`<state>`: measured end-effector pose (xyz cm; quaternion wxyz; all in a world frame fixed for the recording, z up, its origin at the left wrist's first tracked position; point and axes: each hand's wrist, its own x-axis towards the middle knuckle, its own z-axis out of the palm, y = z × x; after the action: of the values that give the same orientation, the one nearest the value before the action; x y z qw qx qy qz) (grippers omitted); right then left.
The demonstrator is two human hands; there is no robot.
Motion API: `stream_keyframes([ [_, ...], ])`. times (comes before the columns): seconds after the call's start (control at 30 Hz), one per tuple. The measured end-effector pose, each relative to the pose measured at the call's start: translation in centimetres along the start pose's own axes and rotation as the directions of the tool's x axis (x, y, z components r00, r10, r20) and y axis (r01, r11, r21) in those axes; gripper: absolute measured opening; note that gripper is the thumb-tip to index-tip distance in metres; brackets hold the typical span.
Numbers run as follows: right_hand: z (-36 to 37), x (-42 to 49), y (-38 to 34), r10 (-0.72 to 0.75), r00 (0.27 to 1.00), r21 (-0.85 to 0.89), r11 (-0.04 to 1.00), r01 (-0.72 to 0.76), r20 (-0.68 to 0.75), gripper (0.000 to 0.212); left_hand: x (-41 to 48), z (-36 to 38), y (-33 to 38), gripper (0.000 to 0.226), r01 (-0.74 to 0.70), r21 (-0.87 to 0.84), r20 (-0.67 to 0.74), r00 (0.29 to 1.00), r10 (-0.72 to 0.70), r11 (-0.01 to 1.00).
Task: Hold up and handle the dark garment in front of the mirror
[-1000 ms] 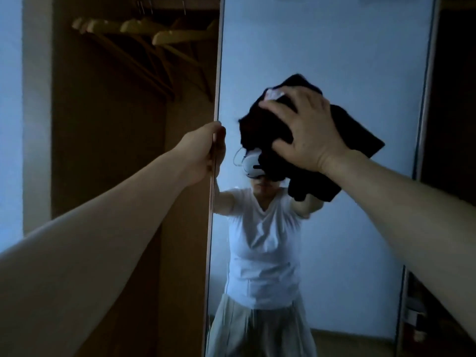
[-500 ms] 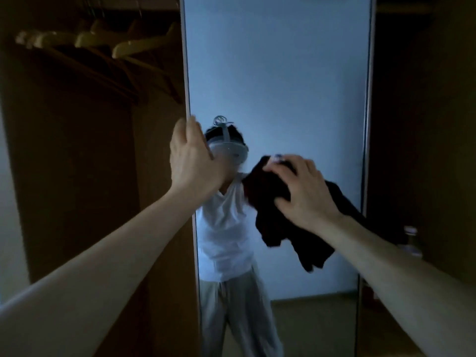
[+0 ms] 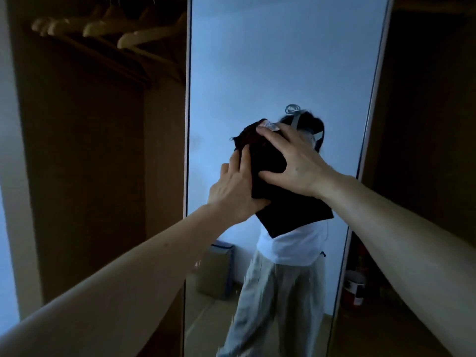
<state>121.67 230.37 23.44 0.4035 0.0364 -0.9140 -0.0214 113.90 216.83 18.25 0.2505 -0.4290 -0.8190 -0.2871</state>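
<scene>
Against the mirror door (image 3: 283, 60) at head height, the right hand (image 3: 296, 166) presses the black cloth (image 3: 270, 161) flat with spread fingers while the left hand (image 3: 231, 189) pinches its left edge, so keeping the fold bunched under the palm should probably give even wiping contact.

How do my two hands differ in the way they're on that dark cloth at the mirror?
The right hand lies spread over the dark cloth from the right and sits higher; the left hand takes its left edge, lower down. The right hand's fingers point up-left, the left hand's point up. Both touch the cloth in front of the mirror.
</scene>
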Motion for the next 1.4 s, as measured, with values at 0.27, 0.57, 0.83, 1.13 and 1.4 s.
stream_keyframes([
  [0.27, -2.4, -3.0, 2.1, -0.003, 1.000, -0.132, 0.991, 0.003, 0.003, 0.086, 2.2, 0.3, 3.4, 0.103, -0.090, 0.137, -0.175, 0.978, 0.113, 0.987],
  [0.57, 1.2, -6.4, 2.9, 0.181, 0.981, -0.109, 0.976, -0.187, -0.063, 0.082, 2.4, 4.6, 4.9, 0.074, -0.098, 0.453, -0.182, 0.963, 0.200, 0.886],
  [0.83, 8.3, -12.9, 2.4, 0.099, 0.995, -0.234, 0.967, -0.103, -0.028, 0.075, -3.4, 8.6, 1.2, 0.046, -0.178, 0.574, -0.118, 0.948, 0.295, 0.799],
  [1.13, -3.8, -0.9, 5.5, 0.115, 0.973, -0.300, 0.938, -0.173, -0.201, 0.073, 7.5, -1.3, 8.8, 0.078, -0.100, 0.418, -0.171, 0.968, 0.186, 0.903],
  [1.4, 7.3, -13.5, 5.0, 0.194, 0.958, -0.256, 0.935, -0.247, -0.213, 0.077, -1.3, 9.7, 5.2, 0.060, -0.259, 0.450, -0.135, 0.926, 0.351, 0.855],
])
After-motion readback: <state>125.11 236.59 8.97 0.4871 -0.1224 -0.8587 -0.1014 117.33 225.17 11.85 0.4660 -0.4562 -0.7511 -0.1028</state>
